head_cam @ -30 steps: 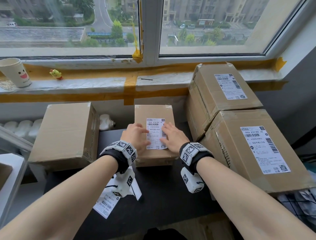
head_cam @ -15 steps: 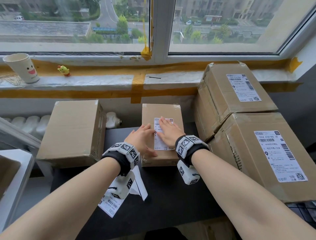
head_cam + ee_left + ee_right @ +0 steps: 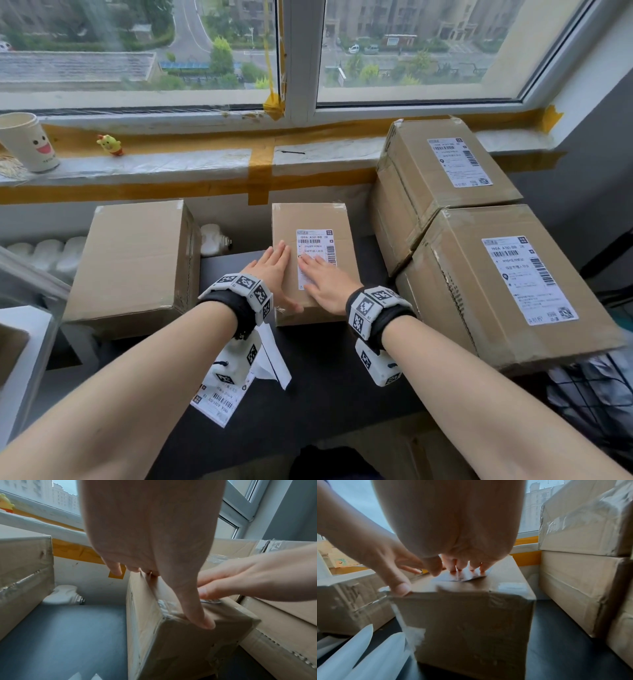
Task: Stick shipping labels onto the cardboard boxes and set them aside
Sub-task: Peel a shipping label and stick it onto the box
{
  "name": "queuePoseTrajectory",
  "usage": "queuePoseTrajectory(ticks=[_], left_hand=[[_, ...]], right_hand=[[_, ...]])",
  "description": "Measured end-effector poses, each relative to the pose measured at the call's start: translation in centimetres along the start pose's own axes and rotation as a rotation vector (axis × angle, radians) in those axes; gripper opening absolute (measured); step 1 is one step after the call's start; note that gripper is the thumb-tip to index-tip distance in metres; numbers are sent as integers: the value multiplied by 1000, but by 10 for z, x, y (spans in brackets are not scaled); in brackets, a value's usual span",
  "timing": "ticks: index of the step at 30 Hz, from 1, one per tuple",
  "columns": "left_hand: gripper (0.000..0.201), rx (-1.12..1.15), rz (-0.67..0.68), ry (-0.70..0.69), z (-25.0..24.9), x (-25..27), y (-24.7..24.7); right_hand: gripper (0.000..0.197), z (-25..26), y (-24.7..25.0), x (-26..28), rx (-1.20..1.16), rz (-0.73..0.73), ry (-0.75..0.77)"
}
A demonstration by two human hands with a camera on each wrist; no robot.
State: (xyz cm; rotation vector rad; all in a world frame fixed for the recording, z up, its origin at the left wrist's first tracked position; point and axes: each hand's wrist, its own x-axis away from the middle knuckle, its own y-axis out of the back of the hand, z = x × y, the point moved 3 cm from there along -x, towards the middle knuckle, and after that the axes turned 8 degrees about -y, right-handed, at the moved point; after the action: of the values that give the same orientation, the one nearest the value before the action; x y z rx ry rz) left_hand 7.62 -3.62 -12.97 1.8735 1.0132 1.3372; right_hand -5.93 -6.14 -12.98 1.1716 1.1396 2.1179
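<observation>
A small cardboard box [image 3: 342, 219] stands on the dark table with a white shipping label [image 3: 317, 245] on its top. My left hand [image 3: 274, 270] lies flat on the box's left part, fingers straight, thumb at the near corner [image 3: 204, 623]. My right hand [image 3: 325, 284] presses flat on the label, its fingers [image 3: 467, 565] spread over the sheet. Both hands are open. An unlabelled box [image 3: 137, 253] stands at the left. Two labelled boxes [image 3: 442, 168] [image 3: 513, 277] are stacked at the right.
Loose labels and backing paper [image 3: 222, 401] lie on the table under my left wrist. A paper cup [image 3: 27, 144] and a small yellow toy [image 3: 109, 144] stand on the windowsill. A white radiator [image 3: 44, 253] sits behind the left box. A wire basket [image 3: 599, 394] is at the lower right.
My right hand has slid leftward across the label, from its right edge onto its lower left part. My left hand has shifted off the label's left edge onto bare cardboard.
</observation>
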Motion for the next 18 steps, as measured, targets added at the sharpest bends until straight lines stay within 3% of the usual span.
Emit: queuePoseTrajectory(ticks=[8, 18], left_hand=[[107, -16, -41, 0, -7, 10, -11], [82, -17, -17, 5, -15, 19, -19]], right_hand=[[57, -3, -26, 38, -12, -39, 9], [57, -34, -29, 63, -4, -98, -123]])
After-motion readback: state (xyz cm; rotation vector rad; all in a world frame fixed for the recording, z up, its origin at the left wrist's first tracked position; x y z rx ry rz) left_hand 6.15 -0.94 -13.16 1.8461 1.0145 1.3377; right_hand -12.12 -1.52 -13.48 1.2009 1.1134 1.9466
